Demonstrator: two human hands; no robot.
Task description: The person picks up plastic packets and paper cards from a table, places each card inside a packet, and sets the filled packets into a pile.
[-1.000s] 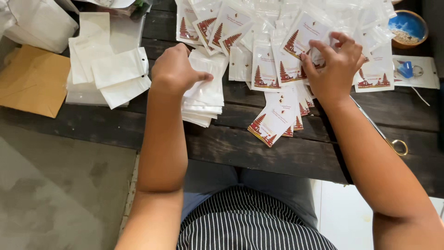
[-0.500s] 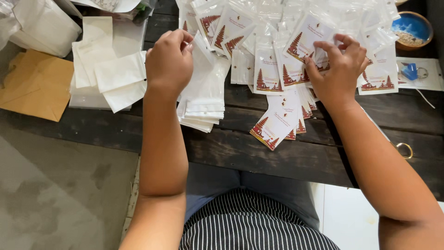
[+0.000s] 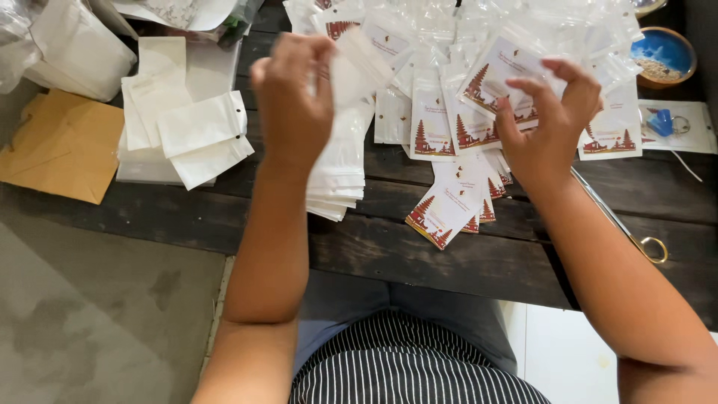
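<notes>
Looking down from the head camera, I start at the far left, where a flat brown paper envelope (image 3: 63,153) lies on the dark wooden bench (image 3: 464,262), with a loose stack of plain white pouches (image 3: 187,135) just beside it, some with a small punched hole near one edge. Next comes my left hand (image 3: 295,105), raised above the bench with its fingers closed in a pinch on a single small white pouch (image 3: 357,66), which is blurred and lifted clear of the pile. Below that hand a neat stack of white pouches (image 3: 340,176) rests on the bench near its front edge. Further right is a wide spread of clear-topped packets with white cards printed with red tiered-tower pictures (image 3: 449,206), overlapping one another across the planks. My right hand (image 3: 546,127) hangs over this spread, fingers curled and gripping one printed packet (image 3: 497,78) by its lower edge, tilted toward me. Beyond the right wrist a pair of scissors with a brass-coloured handle loop (image 3: 652,248) lies on the bench, and at the far right sit a small blue bowl (image 3: 662,56) and a flat bag holding a blue piece (image 3: 662,123).
</notes>
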